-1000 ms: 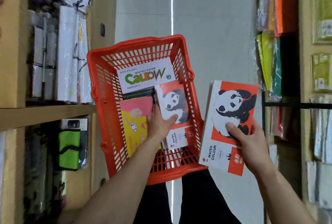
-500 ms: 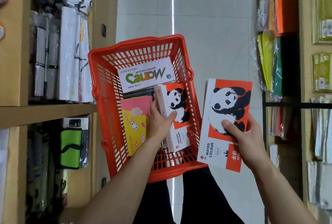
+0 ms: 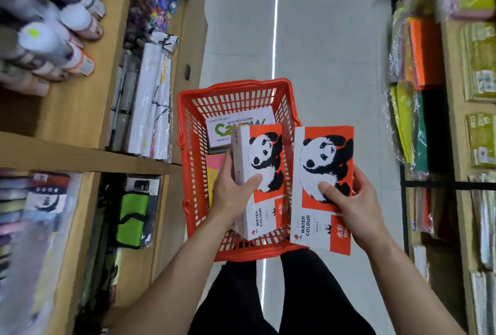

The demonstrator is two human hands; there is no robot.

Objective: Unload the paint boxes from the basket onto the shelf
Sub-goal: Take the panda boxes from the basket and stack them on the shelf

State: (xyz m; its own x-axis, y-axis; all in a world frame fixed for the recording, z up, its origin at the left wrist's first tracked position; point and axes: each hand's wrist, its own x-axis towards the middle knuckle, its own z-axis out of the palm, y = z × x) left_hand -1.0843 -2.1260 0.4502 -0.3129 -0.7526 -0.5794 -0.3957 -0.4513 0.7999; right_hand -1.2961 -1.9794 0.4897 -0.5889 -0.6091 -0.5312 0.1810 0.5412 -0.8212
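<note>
An orange plastic basket (image 3: 197, 181) sits on the floor in front of my legs. My left hand (image 3: 230, 192) grips a thick panda water colour box (image 3: 264, 173), lifted above the basket. To the right of the basket, my right hand (image 3: 349, 200) holds a second, flatter panda water colour box (image 3: 324, 162), thumb on its front. Inside the basket lie a white water colour box with a green logo (image 3: 230, 126) and a pink and yellow box (image 3: 214, 170), partly hidden by my left hand.
A wooden shelf unit (image 3: 80, 157) stands on the left with white rolls (image 3: 147, 109), capped tubes (image 3: 53, 39) and a green bag (image 3: 132, 213). On the right, shelves (image 3: 456, 93) hold wrapped coloured paper packs. A tiled aisle (image 3: 308, 39) runs ahead.
My left hand has lifted the thick panda box up out of the basket. My right hand has brought its panda box closer to the basket. The view has tilted upward, showing more of the left shelves.
</note>
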